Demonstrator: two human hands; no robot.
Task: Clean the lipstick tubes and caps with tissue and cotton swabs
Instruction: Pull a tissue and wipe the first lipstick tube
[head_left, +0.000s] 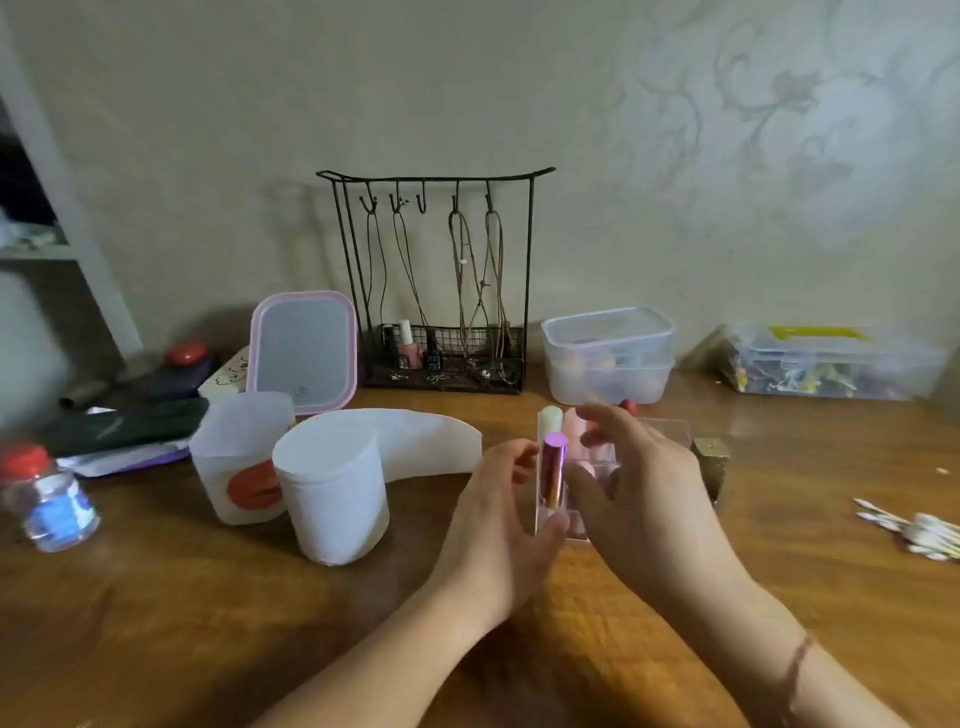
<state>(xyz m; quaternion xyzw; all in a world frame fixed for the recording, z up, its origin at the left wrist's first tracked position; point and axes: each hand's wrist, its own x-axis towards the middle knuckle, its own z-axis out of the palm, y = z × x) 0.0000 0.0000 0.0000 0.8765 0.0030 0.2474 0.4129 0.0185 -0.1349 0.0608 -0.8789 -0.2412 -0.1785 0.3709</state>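
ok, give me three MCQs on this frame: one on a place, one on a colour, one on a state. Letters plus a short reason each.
1. Where does the pile of white cotton swabs lie on the brown wooden table?
A. by its right edge
B. beside the mirror
C. inside the wire rack

2. What colour is the frame of the rectangular mirror?
A. black
B. pink
C. green

3. How does the shiny purple-gold lipstick tube stand?
A. flat on the table
B. upright in the clear acrylic organiser
C. hanging from a hook

Answers:
1 A, the swabs lie far right, apart from both hands.
2 B, a pink rim surrounds the glass.
3 B, it stands on end between the left hand and right hand.
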